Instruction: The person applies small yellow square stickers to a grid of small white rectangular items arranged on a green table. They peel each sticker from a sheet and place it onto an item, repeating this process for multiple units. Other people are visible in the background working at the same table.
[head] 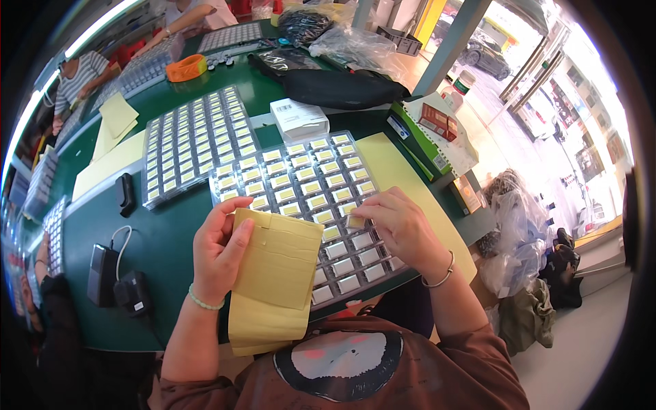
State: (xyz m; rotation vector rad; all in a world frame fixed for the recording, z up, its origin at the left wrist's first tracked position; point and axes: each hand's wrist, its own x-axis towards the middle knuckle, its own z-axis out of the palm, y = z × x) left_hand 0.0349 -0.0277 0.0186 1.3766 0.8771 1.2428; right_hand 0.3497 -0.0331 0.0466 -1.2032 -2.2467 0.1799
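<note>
My left hand (225, 246) holds a sheaf of yellow sticker sheets (277, 261) between thumb and fingers, over the near left part of a clear plastic tray (302, 205). That tray holds rows of small white rectangular parts; most bear a yellow patch, while several in the near rows, such as one white part (348, 283), are plain white. My right hand (397, 225) is over the tray's right side, with thumb and fingertips pinched on a small yellow piece (354, 221) at one of the parts. Whether that piece is loose or on the part cannot be told.
A second filled tray (197, 143) lies beyond to the left, near a white box (299, 119). Yellow sheets (405, 179) lie under the right side. Black power adapters (102, 274) sit at left. A green box (417, 138) stands right. Other people work along the far and left sides.
</note>
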